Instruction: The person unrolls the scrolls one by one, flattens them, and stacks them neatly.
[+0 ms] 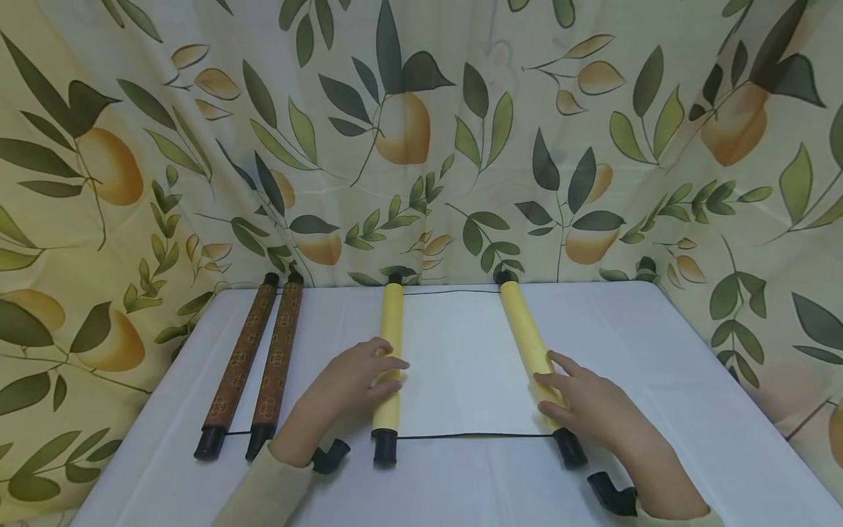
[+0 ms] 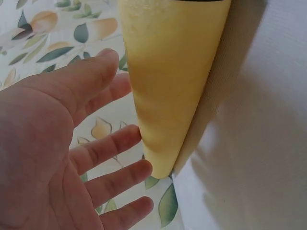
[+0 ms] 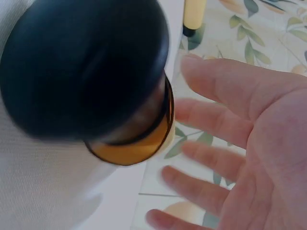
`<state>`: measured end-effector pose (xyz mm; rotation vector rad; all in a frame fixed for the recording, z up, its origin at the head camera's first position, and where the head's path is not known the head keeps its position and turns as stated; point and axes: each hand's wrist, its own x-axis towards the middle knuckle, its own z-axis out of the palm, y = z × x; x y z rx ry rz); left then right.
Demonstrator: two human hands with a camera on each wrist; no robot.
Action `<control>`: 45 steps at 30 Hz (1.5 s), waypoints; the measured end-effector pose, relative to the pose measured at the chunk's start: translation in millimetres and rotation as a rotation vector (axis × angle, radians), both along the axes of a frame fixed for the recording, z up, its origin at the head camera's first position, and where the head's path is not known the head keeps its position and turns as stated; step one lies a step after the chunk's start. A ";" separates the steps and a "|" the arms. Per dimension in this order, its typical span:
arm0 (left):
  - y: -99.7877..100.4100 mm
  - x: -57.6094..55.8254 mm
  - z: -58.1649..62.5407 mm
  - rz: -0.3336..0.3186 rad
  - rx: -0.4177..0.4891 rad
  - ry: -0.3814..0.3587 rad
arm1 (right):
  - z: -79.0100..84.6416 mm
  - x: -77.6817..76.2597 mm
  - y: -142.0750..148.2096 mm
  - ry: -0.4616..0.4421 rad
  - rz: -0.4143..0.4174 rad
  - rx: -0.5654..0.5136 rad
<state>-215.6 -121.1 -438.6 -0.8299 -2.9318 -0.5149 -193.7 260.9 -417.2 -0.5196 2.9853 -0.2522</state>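
Note:
A partly unrolled scroll lies on the white table, its pale sheet (image 1: 464,359) stretched between two yellow rolls with black end knobs. My left hand (image 1: 358,373) is at the left yellow roll (image 1: 393,315), fingers reaching across it. In the left wrist view, the left hand (image 2: 53,139) has its fingers spread, fingertips right at the roll (image 2: 168,62). On the other side, my right hand (image 1: 593,406) has its fingertips at the right yellow roll (image 1: 522,315). The right wrist view shows this hand (image 3: 268,143) with fingers extended beside the roll's large black knob (image 3: 81,62).
Left of the unrolled scroll lie two brown patterned rolls (image 1: 240,355) with black ends, side by side. Black curved pieces (image 1: 612,494) sit by both wrists. A leaf-and-fruit curtain (image 1: 461,146) hangs behind the white table (image 1: 658,351).

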 end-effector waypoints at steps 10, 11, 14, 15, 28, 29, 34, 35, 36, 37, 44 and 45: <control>-3.1 -2.2 0.2 0.020 0.030 0.055 | -0.3 0.2 1.0 0.016 0.035 -0.022; -3.5 -2.7 0.4 0.020 0.024 0.059 | -0.8 0.0 1.0 0.015 0.028 -0.024; -4.6 -4.2 0.2 0.025 -0.003 0.082 | -2.8 -1.1 2.2 0.004 0.012 -0.037; -5.0 -4.8 0.2 0.029 -0.016 0.087 | -3.1 -1.1 2.3 0.000 0.007 -0.040; -5.9 -6.2 1.0 0.056 0.017 -0.011 | -3.7 -1.5 6.0 0.010 0.007 -0.041; -5.7 -6.1 0.7 0.057 0.018 -0.019 | -3.7 -1.3 6.2 0.006 0.002 -0.045; -6.7 -5.7 -1.2 0.040 -0.001 -0.003 | -3.2 -2.0 8.5 -0.022 -0.014 -0.039; -7.3 -5.6 -1.2 0.036 -0.002 0.008 | -3.3 -2.5 8.9 -0.026 -0.016 -0.038; -7.9 -5.6 -1.3 0.033 -0.005 0.017 | -3.3 -3.2 9.4 -0.027 -0.016 -0.034; -8.5 -5.7 -1.3 0.030 -0.008 0.026 | -3.5 -4.0 10.0 -0.027 -0.017 -0.033; -8.9 -6.6 -0.1 0.029 -0.002 0.001 | -4.5 -5.9 12.3 -0.013 0.003 -0.038; -9.0 -6.6 -0.5 0.032 -0.001 -0.006 | -5.0 -5.5 12.5 -0.009 0.005 -0.040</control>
